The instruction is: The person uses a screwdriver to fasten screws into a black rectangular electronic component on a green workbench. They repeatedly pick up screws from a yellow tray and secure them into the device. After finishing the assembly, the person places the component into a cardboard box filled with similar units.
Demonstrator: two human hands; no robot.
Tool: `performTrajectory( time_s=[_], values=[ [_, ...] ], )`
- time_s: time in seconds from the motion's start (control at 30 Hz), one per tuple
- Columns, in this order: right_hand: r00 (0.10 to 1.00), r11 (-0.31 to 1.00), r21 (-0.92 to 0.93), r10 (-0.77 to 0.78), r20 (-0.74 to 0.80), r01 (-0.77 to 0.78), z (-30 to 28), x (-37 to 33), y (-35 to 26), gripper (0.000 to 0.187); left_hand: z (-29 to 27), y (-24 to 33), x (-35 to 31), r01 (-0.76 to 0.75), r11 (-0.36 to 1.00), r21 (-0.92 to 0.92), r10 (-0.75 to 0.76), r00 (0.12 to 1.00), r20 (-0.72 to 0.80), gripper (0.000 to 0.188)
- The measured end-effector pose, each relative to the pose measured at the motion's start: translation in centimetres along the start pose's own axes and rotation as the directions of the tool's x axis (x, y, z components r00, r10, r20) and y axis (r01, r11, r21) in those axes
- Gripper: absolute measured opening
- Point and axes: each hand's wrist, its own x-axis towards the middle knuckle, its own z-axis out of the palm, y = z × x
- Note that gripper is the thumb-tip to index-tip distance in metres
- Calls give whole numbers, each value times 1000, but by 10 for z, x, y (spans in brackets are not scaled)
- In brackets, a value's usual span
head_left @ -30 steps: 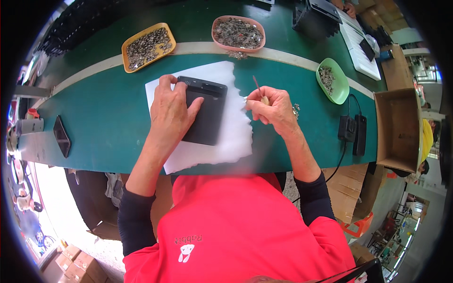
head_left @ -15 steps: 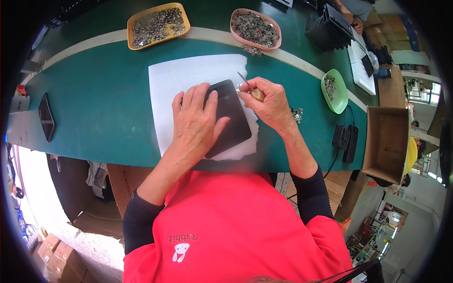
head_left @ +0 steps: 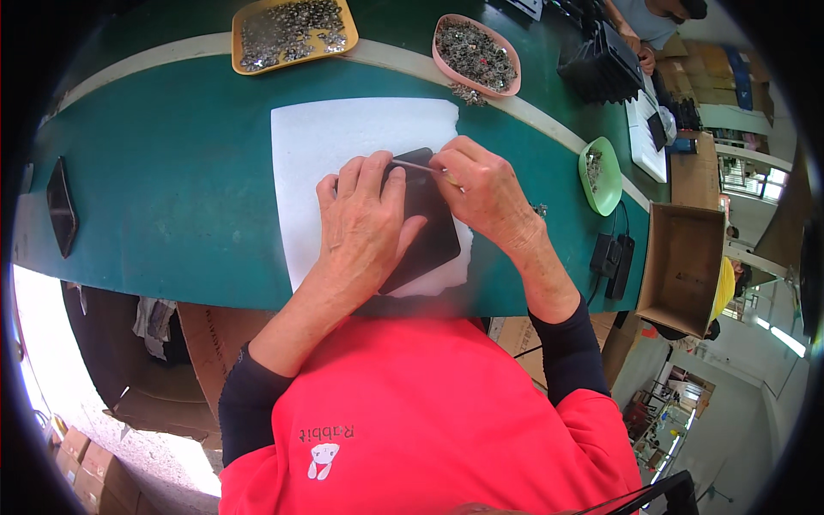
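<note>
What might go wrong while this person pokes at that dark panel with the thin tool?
The thin tool in the right hand could slip and scratch the dark panel, or jab the left hand pressing it down. The panel lies on a white sheet near the table's front edge, so a push might slide it off.

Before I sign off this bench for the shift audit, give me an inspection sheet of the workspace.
Surface: green table with a white foam sheet on it.
Job's things: dark flat panel on the sheet; thin tool at its top edge.
Clutter: yellow tray, pink tray and green dish of small metal parts; dark slab at left.
Grippers: left hand pressing the panel; right hand pinching the tool.
Cables: black adapters with cord at right edge.
Surroundings: open cardboard box; another person's hand far right.
</note>
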Motion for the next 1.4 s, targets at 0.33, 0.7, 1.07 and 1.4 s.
performTrajectory(
  time_s=[0.33,0.7,1.07,1.4],
  values=[
    [989,998,54,14,150,-22,-10,16,3,10,7,-5,-3,6,995,-100,-15,996,-83,55],
    [838,749,388,418,350,-536,-10,21,19,13,6,-5,-3,15,995,-97,-20,998,-57,55],
    [804,701,394,514,298,-594,4,16,17,15,5,-1,-2,-14,1000,27,14,1000,-11,58],
    [926,860,342,348,148,-378,-8,-32,9,27,9,-2,12,-190,975,119,180,980,89,61]
  ],
)
